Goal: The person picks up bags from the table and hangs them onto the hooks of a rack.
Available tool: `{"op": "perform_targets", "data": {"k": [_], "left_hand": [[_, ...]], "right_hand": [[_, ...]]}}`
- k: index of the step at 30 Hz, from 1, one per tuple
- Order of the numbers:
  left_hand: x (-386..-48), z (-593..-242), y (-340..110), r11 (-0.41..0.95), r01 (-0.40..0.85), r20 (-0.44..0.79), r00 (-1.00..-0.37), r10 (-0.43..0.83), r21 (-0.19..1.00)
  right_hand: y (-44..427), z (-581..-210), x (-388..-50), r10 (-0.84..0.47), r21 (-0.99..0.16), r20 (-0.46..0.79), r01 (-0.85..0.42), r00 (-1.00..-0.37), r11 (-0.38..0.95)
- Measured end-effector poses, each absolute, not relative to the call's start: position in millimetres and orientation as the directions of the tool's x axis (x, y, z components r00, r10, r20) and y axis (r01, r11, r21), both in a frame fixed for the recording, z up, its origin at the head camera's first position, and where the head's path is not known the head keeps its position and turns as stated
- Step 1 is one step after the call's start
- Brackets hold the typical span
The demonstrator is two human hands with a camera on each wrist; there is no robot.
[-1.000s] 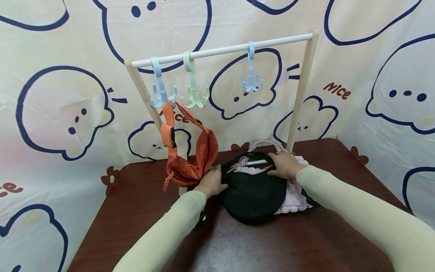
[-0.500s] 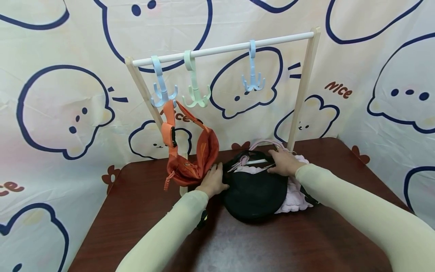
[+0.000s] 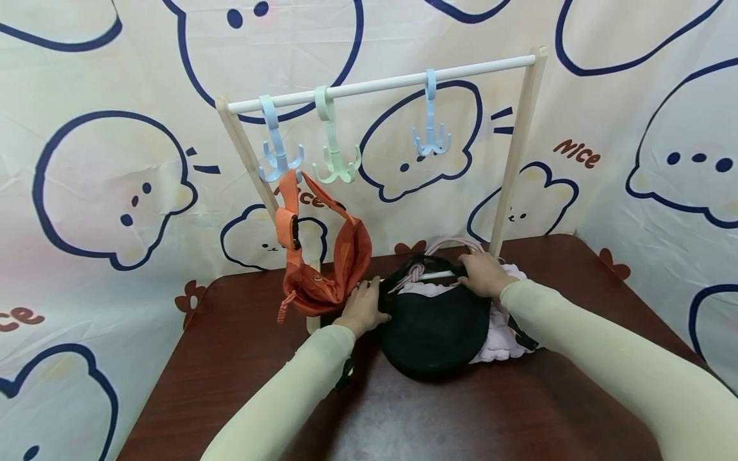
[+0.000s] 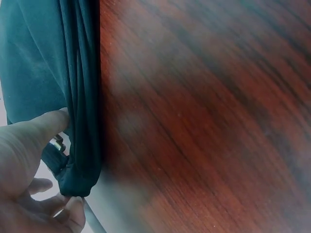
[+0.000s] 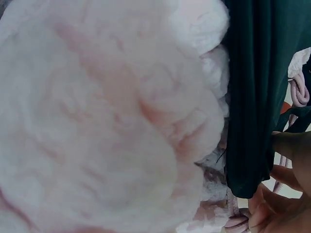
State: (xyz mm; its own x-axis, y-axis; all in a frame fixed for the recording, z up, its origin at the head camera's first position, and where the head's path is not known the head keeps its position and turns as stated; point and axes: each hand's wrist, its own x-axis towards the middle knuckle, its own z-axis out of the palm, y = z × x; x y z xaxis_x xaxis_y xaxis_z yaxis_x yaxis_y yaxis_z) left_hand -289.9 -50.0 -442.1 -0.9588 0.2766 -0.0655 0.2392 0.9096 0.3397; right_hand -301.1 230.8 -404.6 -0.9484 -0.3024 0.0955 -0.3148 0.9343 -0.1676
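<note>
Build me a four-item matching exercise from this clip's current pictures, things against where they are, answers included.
1. orange bag
2. green hanger
3. black bag
4. pink bag

A. gripped by the left hand and right hand
B. partly hidden behind another bag
C. hung on a blue hanger
D. on the rail, between two blue hangers

Pairs: 1-C, 2-D, 3-A, 4-B.

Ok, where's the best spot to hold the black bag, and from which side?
Likely its two upper corners, one from each side, where the left grip and right grip are: the black bag is broad, rounded below, and its cloth looks soft. The pale fluffy bag lies behind, so a rear approach looks awkward.
</note>
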Motion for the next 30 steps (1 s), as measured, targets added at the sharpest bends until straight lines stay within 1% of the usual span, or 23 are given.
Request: {"op": "perform_targets", "data": {"k": [5, 12, 16, 21, 24, 30], "left_hand": [[-287, -440, -49, 0.915, 0.252, -0.039, -0.960, 0.278, 0.314], [-287, -441, -47, 0.916, 0.272, -0.015, -0.957, 0.289, 0.295], [-287, -441, -46, 0.920, 0.276, 0.002, -0.958, 0.287, 0.280], [-286, -442, -46, 0.918, 0.290, 0.068, -0.957, 0.282, 0.269], [-286, -443, -46, 0.913, 0.286, 0.109, -0.958, 0.266, 0.291], [-286, -442, -45, 0.903, 0.290, 0.157, -0.955, 0.252, 0.318]], "right_hand": [[228, -406, -301, -0.295, -0.180, 0.110, -0.311, -0.949, 0.933], [229, -409, -302, -0.278, -0.113, 0.128, -0.292, -0.952, 0.950], [229, -413, -307, -0.275, -0.102, 0.125, -0.288, -0.953, 0.952], [231, -416, -312, -0.280, -0.092, 0.126, -0.292, -0.952, 0.952], [231, -415, -312, -0.282, -0.085, 0.120, -0.293, -0.952, 0.952], [230, -411, -313, -0.289, -0.145, 0.109, -0.303, -0.951, 0.942]]}}
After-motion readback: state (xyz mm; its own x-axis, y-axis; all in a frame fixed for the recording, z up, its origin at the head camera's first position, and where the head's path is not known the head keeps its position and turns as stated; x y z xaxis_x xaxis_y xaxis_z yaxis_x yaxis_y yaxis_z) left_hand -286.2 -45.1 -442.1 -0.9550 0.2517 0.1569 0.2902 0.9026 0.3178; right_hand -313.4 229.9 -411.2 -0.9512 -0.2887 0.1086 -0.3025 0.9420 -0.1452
